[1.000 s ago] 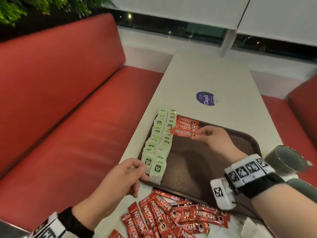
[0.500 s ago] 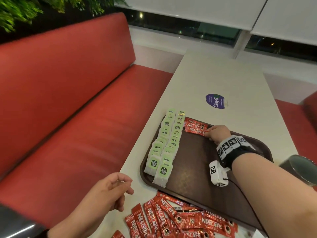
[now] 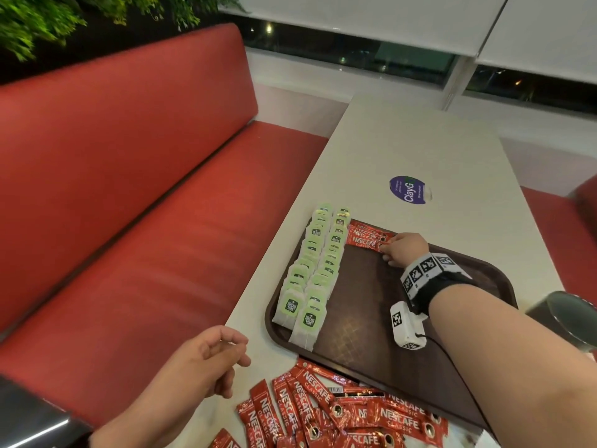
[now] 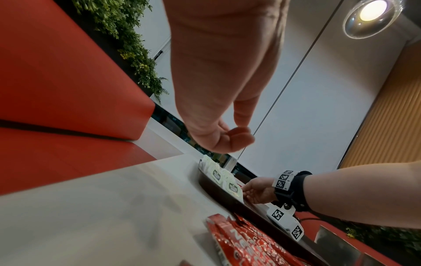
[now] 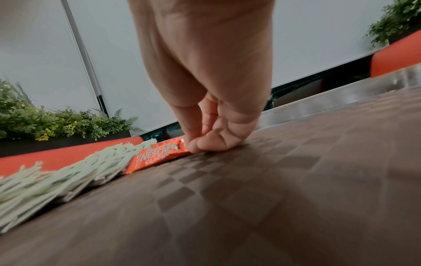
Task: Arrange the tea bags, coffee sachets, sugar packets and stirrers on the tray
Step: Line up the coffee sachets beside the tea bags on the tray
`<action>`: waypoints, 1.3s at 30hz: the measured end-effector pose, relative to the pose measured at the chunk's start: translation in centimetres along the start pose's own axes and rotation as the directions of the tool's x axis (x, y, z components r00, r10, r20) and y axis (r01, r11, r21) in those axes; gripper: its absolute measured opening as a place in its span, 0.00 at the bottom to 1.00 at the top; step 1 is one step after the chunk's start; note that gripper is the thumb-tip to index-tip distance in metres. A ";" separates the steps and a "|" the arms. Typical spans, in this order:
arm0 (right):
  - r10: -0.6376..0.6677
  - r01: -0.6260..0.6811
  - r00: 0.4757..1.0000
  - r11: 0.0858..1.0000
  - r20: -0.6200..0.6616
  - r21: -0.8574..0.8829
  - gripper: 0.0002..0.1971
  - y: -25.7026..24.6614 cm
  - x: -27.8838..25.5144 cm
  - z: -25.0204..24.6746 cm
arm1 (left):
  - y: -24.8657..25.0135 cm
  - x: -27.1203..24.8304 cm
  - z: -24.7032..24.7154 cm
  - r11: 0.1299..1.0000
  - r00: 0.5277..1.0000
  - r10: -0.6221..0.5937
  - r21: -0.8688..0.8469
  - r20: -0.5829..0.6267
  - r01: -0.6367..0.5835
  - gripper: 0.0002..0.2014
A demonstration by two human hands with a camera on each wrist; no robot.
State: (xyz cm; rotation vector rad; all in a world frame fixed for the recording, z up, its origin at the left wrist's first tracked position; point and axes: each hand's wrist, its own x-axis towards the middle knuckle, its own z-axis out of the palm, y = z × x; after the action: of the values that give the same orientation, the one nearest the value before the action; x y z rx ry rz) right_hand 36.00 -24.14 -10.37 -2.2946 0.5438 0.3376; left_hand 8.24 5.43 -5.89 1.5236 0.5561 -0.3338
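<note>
A brown tray [image 3: 452,367] lies on the white table. Two rows of green tea bags [image 3: 318,263] fill its left side. Red coffee sachets [image 3: 366,236] lie at its far edge beside them. My right hand [image 3: 403,248] pinches the end of the nearest sachet [image 5: 159,155] and holds it down on the tray floor [image 5: 250,198]; thumb and fingertips [image 5: 200,144] curl onto it. My left hand [image 3: 219,357] hovers over the table's near left edge, fingers loosely curled and holding nothing [image 4: 227,138]. A loose pile of sachets [image 3: 339,412] lies on the table in front of the tray.
A metal cup [image 3: 568,318] stands right of the tray. A purple round sticker [image 3: 408,190] marks the table beyond it. A red bench [image 3: 129,221] runs along the left, below the table edge. The tray's middle and right show bare brown surface.
My right hand has carried a sachet to the tray's far edge and set it down beside the others. My left hand has drawn back from the tea bags to the table's near edge.
</note>
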 end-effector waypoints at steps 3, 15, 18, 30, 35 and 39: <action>-0.044 0.035 0.999 0.965 -0.030 -0.258 0.10 0.0 -0.3 0.0 | 0.1 -0.6 -0.1 1.000 1.000 0.010 -0.001 -0.011 -0.011 0.04; -0.463 0.459 0.880 0.886 -0.102 -0.067 0.09 1.1 -13.6 -4.4 | -0.4 -1.8 -1.1 0.981 0.989 0.140 0.133 0.037 -0.144 0.06; -0.541 0.556 0.830 0.822 0.137 -0.121 0.07 4.0 -22.3 -4.7 | -0.6 -1.9 -0.9 0.938 0.980 0.180 0.284 0.081 -0.196 0.06; -0.423 0.518 0.854 0.642 0.303 -0.564 0.24 7.0 -31.0 3.0 | -1.7 -3.8 1.5 0.590 0.913 0.160 0.706 0.375 -0.393 0.08; -0.355 0.488 0.869 0.506 0.344 -0.711 0.31 5.9 -31.8 6.2 | -2.4 -4.1 1.8 0.480 0.884 0.176 0.746 0.434 -0.462 0.13; -0.364 0.485 0.868 0.474 0.339 -0.735 0.20 6.3 -32.0 7.2 | -3.0 -4.0 1.9 0.431 0.886 0.140 0.778 0.443 -0.457 0.19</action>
State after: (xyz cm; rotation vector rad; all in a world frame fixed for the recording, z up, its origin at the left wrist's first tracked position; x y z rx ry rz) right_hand 4.39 -13.99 -6.61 -3.1406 -0.4015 0.5684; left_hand 3.55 2.92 -6.33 2.4678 -0.2606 -0.6228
